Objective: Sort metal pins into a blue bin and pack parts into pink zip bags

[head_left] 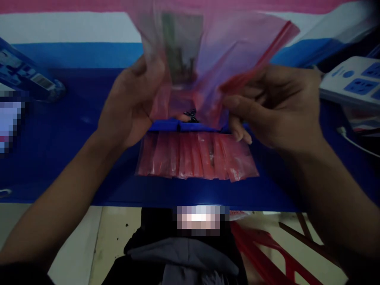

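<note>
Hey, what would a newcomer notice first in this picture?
A pink zip-top bag held up at the centre between the left hand and right hand stands out. Below it, flat pink bags lie in a row on the blue table; a white power strip sits far right.

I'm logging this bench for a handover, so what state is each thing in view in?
Left hand: gripping the bag's left side.
Right hand: pinching the bag near its red zip strip.
Pink plastic zip bag: held up, creased, printed sheet showing through.
Row of red sachets: lying flat, side by side, overlapping.
White power strip: lying on the right, visible blue sockets unused.
Blue box: lying at the left edge, barcode showing.
</note>
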{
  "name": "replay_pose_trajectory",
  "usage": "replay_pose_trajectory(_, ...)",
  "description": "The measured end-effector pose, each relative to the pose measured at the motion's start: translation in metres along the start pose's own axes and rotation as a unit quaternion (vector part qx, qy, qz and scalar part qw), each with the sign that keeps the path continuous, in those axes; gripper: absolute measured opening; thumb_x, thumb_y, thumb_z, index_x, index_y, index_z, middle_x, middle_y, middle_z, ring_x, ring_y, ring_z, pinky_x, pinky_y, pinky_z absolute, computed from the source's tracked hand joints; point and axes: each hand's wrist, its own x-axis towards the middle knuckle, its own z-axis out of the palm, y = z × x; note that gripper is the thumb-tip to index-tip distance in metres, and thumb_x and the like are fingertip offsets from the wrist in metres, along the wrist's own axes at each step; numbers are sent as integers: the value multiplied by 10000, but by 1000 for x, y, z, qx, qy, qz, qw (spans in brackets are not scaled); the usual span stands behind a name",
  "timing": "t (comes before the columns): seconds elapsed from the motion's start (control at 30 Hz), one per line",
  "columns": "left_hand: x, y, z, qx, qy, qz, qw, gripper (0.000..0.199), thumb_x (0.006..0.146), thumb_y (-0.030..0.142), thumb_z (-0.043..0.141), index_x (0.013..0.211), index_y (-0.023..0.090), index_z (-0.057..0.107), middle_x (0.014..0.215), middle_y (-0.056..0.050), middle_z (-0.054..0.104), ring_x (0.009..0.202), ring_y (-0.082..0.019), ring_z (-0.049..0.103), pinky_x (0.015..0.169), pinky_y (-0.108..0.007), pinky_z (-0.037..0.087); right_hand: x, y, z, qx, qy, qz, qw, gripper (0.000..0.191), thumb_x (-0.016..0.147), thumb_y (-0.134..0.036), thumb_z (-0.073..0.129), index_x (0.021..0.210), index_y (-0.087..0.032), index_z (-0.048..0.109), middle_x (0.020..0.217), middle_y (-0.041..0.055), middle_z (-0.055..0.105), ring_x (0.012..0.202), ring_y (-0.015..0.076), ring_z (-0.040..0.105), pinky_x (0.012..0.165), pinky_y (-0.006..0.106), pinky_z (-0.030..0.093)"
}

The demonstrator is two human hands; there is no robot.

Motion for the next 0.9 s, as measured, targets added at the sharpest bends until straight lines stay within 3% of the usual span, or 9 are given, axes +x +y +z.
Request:
replay_pose_trajectory(0.07, -4, -5, 1, -40, -11, 33, 999, 248, 864, 243, 775, 1037, 109, 658, 984, 32, 728, 963, -133, 727, 922, -348, 621, -5, 1, 2, -27, -2, -17, 1000, 203, 892, -135, 736, 1094, -123, 714, 704, -31, 694, 510, 85, 646, 442, 204, 495)
replay_pose_trajectory(0.13, -6, -11, 2, -67, 0, 58, 996, 278, 718, 156, 899, 876, 124, 673, 892, 33, 740, 824, -125, 727, 775, -264, 659, -9, 0, 3, -52, 15, -32, 998, 221, 858, -129, 771, 1072, -132, 716, 757, -29, 704, 552, 72, 654, 489, 199, 513)
replay_pose_trajectory(0.23, -4, -18, 0, -87, 8, 61, 994, 225, 752, 117, 861, 913, 108, 705, 894, 1, 760, 722, -146, 721, 587, -260, 645, -12, 1, 3, -45, 33, -17, 998, 157, 860, -139, 772, 1001, -149, 705, 743, -35, 692, 542, 70, 650, 465, 196, 493)
replay_pose_trajectory(0.33, 1, -24, -5, -81, 22, 87, 993, 311, 712, 185, 909, 924, 127, 690, 848, 36, 742, 772, -128, 712, 755, -294, 680, -14, 8, 4, 24, 15, -5, 1000, 125, 880, -144, 745, 961, -190, 662, 742, -48, 697, 521, 103, 668, 415, 218, 487)
replay_pose_trajectory(0.43, -2, -27, -9, -18, 49, 151, 987, 362, 754, 287, 904, 974, 137, 658, 900, 65, 709, 836, -88, 687, 870, -265, 656, -17, 13, 10, 30, 25, -5, 999, 143, 892, -132, 718, 988, -200, 636, 726, -53, 693, 553, 114, 679, 478, 234, 532)
replay_pose_trajectory(0.57, -19, -27, -8, 51, 69, 195, 977, 337, 817, 207, 850, 1086, 123, 667, 978, 56, 704, 970, -68, 654, 956, -185, 573, -25, 16, 22, -62, 92, -52, 993, 226, 789, -135, 812, 941, -204, 659, 692, -61, 616, 595, 86, 605, 525, 223, 495)
replay_pose_trajectory(0.67, -27, -31, -6, 25, 58, 178, 982, 221, 831, 189, 833, 1003, 128, 710, 936, 62, 732, 879, -53, 661, 838, -153, 569, -30, 19, 26, -172, 168, -99, 966, 197, 751, -213, 858, 836, -239, 682, 614, -58, 548, 651, 130, 580, 577, 274, 484)
replay_pose_trajectory(0.77, -26, -35, -6, -36, 42, 167, 984, 251, 819, 232, 852, 1025, 171, 723, 904, 103, 734, 811, -54, 664, 759, -174, 585, -33, 19, 24, -254, 204, -108, 939, 121, 822, -279, 807, 789, -258, 692, 606, -52, 562, 639, 140, 584, 631, 313, 480)
replay_pose_trajectory(0.9, -23, -27, -1, -89, 54, 137, 985, 245, 911, 206, 749, 1152, 183, 707, 1018, 63, 726, 967, -88, 657, 919, -225, 584, -36, 14, 18, -292, 205, -105, 928, 77, 895, -301, 738, 839, -257, 707, 609, -57, 566, 580, 103, 532, 599, 286, 423)
